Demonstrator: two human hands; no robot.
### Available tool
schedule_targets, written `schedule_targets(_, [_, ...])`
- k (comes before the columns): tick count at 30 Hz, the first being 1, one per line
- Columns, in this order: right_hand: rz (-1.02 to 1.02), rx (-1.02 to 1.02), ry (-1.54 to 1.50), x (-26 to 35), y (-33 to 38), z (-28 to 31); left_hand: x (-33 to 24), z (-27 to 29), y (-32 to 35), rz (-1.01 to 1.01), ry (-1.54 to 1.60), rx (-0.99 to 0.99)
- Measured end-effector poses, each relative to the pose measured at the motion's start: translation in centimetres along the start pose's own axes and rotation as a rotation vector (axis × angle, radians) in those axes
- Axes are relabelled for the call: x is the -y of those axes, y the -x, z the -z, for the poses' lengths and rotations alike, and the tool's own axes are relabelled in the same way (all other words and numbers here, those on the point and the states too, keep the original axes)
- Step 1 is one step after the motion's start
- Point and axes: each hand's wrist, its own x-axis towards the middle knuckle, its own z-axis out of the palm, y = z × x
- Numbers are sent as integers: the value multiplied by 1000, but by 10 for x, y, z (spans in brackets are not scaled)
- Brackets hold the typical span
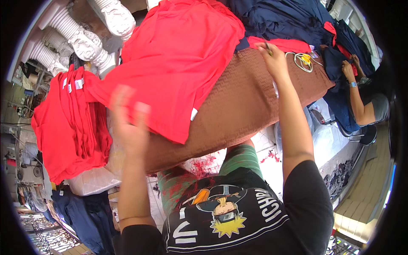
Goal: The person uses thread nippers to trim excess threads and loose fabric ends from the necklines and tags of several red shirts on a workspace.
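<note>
A large red garment (170, 72) lies spread over a brown cloth-covered table (238, 97), a small white label at its near edge. My left hand (129, 121), smeared by motion, is over the garment's left part with thumb and fingers apart, and nothing shows in it. To its left, several red garments (76, 127) with white labels lie stacked and hang over the table's end. My right hand (275, 61) is raised above the table's right half, closed around a small dark pointed tool (268, 47); its exact kind is unclear.
Dark navy garments (280, 19) are heaped at the far right, beside a red strip (289, 45). A white cord with a yellow part (305, 61) lies right of my hand. Another person's hands (349, 70) handle dark cloth. White carved columns (85, 42) stand far left.
</note>
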Motion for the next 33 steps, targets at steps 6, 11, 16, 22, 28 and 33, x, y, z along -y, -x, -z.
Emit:
schedule_targets(6, [-49,-22,202,-43,-87,-68,12,-60,72,-3,-349,630])
schedule_targets(11, [209,-125,43,-29,-107,-81,52,-50,64,-10,-209,542])
schedule_targets(16, [-36,303,-407,70,-47,-15,52,59,21,121,-468,-20])
schedule_targets(22, [-244,636,24,102,86,10,57,154,8,68,-1096,389])
schedule_targets(28, [-386,557,-196,52,133,23,-1,38,30,-99,-278,500])
schedule_targets(33, [-168,598,-42,43,147,9,-41,-64,81,-82,21,560])
